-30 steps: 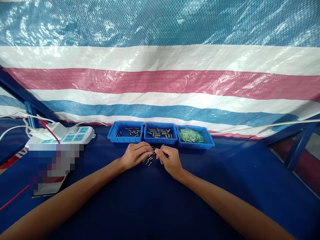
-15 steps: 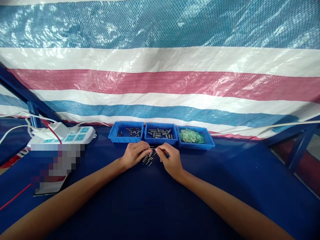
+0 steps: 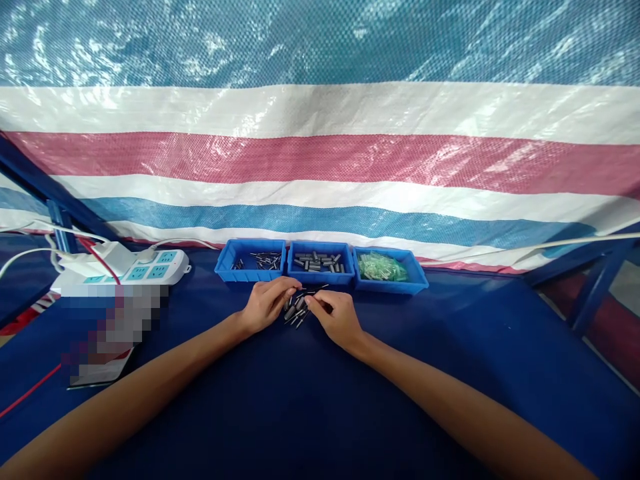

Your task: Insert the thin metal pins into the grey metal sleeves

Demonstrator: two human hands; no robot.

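On the blue tabletop lies a small pile of dark slim rods and grey cylinders [image 3: 296, 312], between my two hands. My left hand [image 3: 266, 305] is at the pile's left side, thumb and fingertips pinched together; whatever is between them is too small to name. From the right, my right hand [image 3: 341, 321] reaches over the pile with thumb and forefinger closed at its edge, and I cannot make out what they grip. Just behind the hands stand a blue bin of thin dark rods [image 3: 267, 261], a bin of grey cylinders [image 3: 320, 261] and a bin of green translucent pieces [image 3: 383, 268].
At the left sits a white power strip [image 3: 167, 265] with plugs and cables. A flat dark-edged object [image 3: 103, 373], partly blurred out, lies in front of it. A striped plastic sheet [image 3: 320, 157] hangs behind the bins, and blue frame posts [image 3: 597, 287] flank the table.
My fingertips have moved apart: both hands met at a thin rod before. The right fingertips are now lower, at the pile, and the left hand has shifted slightly. The view has moved a little.
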